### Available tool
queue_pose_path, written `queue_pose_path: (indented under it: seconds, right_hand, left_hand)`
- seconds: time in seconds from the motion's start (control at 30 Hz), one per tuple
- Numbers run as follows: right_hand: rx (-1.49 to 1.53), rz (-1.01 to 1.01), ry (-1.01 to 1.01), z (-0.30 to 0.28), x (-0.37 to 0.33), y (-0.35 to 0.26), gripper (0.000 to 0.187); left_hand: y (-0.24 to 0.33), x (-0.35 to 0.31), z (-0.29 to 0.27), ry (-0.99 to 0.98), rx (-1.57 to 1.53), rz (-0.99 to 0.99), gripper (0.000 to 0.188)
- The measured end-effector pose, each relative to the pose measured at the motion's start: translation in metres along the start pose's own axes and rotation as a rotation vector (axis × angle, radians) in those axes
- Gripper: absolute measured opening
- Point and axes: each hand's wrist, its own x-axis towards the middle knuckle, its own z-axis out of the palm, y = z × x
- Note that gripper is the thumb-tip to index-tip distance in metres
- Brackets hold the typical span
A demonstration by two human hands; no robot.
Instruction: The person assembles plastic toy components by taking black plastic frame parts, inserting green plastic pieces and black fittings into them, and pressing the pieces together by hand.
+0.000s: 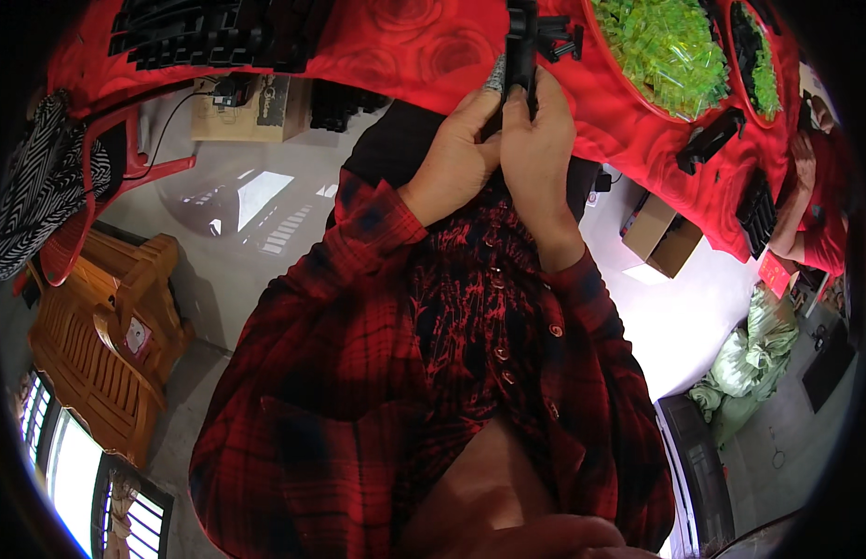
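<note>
Both my hands meet at the edge of a table covered with a red cloth [424, 47]. My left hand [456, 154] and my right hand [537, 140] together grip a narrow black plastic part [520, 47] that stands upright between the fingers. Its top carries small black pieces sticking out sideways. A grey bit shows beside my left fingertips. My red plaid sleeves run down from both wrists.
A round bowl of yellow-green clear plastic pieces [670, 51] sits right of the hands, with a second bowl [757, 61] beyond. Black parts lie at the far left [191, 33] and right [710, 138]. Another person's arm [810, 186] rests at the right. Cardboard boxes [663, 238] and a wooden chair [102, 335] stand on the floor.
</note>
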Motion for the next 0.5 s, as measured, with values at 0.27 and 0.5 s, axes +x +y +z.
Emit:
queue_pose_path:
  seconds: [0.27, 0.5]
  right_hand:
    - [0.153, 0.125, -0.046, -0.005, 0.005, 0.012, 0.016]
    - [0.078, 0.014, -0.157, -0.018, 0.004, 0.007, 0.019]
  left_hand:
    - [-0.005, 0.001, -0.005, -0.052, 0.34, 0.162, 0.044]
    - [0.016, 0.003, -0.005, -0.142, -0.594, -0.207, 0.041]
